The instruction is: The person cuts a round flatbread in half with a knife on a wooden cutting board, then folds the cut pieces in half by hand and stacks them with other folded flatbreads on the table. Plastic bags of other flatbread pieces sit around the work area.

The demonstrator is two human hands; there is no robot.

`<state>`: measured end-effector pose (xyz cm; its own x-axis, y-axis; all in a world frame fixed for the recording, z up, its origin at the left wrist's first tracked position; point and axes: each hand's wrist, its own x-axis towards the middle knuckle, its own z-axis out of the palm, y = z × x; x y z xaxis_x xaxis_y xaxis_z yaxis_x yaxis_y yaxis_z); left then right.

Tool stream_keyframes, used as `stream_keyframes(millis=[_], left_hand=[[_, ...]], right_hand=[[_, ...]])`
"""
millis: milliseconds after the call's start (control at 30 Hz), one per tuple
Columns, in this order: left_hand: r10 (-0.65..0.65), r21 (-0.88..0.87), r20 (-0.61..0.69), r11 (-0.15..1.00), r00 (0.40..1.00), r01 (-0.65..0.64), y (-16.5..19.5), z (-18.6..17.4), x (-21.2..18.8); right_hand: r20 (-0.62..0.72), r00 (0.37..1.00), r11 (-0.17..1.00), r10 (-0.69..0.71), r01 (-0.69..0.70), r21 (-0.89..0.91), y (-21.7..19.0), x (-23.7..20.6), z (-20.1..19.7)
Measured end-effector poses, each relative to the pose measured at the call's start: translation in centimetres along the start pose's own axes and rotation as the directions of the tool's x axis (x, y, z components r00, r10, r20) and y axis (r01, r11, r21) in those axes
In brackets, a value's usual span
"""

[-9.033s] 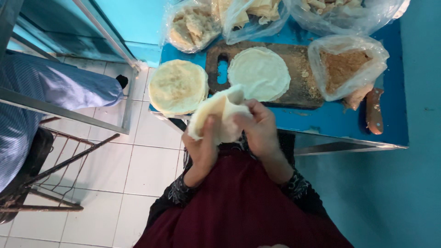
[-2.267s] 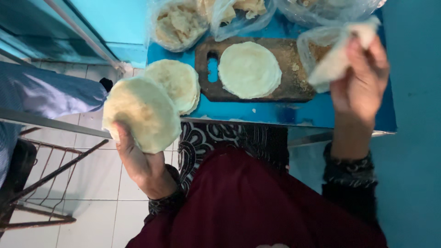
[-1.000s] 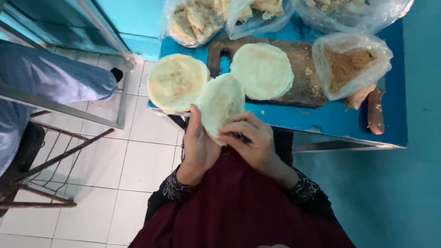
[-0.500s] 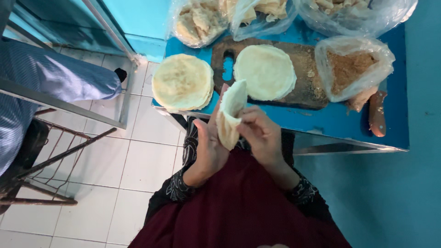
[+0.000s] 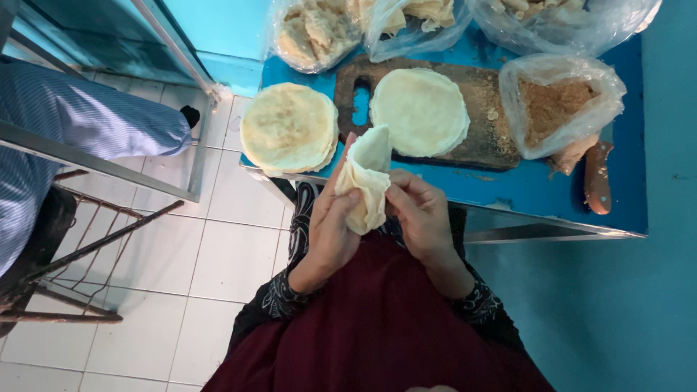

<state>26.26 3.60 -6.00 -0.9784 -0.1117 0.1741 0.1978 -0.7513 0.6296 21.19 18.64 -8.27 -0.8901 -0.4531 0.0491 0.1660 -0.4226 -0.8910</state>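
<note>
Pale, floppy wrapper [image 5: 367,181] folded into a cone, pinched between both hands over the lap.

Left hand [image 5: 330,221] cradles the wrapper from behind with the palm curled round it; right hand [image 5: 421,218] nips the folded edge at 3 o'clock with thumb and fingertips, both closed on the dough. It looks thin, light and limp, likely to tear or unroll if gripped hard, so the seam and the lower fold seem the places to hold, with the open mouth at 12 o'clock left free. On the blue surface [image 5: 537,196] above: a browned stack [image 5: 289,128] at 11 o'clock, a paler stack [image 5: 421,110] on a dark board [image 5: 488,138] at 12, a bag of brown crumbs [image 5: 557,109] at 2, a wooden-handled knife [image 5: 597,181] beside it.
</note>
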Motion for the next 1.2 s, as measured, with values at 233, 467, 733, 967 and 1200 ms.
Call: stream_keyframes(millis=[233,467,733,967,1200], left_hand=[[0.028,0.073,0.004,0.997,1.0,-0.028,-0.2,0.0,0.0],[0.02,-0.307,0.006,0.952,1.0,-0.017,0.2,0.2,0.0],[0.135,0.334,-0.011,0.934,0.991,-0.123,-0.6,-0.3,-0.3],[0.201,0.704,0.012,0.694,0.98,-0.151,-1.8,-1.7,-1.4],[0.245,0.816,0.216,0.485,0.945,-0.313,-1.9,-0.9,-1.9]], right_hand=[[0.026,0.994,0.981,-0.102,0.105,-0.166,0.5,-0.3,-0.4],[0.021,0.969,0.94,-0.248,0.246,-0.236,1.3,-0.3,0.2],[-0.056,0.955,0.934,-0.29,0.27,-0.232,1.8,-1.0,-0.4],[0.02,0.986,0.968,-0.165,0.158,0.196,0.4,-1.0,-1.1],[-0.021,0.93,0.879,-0.367,0.339,-0.336,0.0,-0.5,-1.0]])
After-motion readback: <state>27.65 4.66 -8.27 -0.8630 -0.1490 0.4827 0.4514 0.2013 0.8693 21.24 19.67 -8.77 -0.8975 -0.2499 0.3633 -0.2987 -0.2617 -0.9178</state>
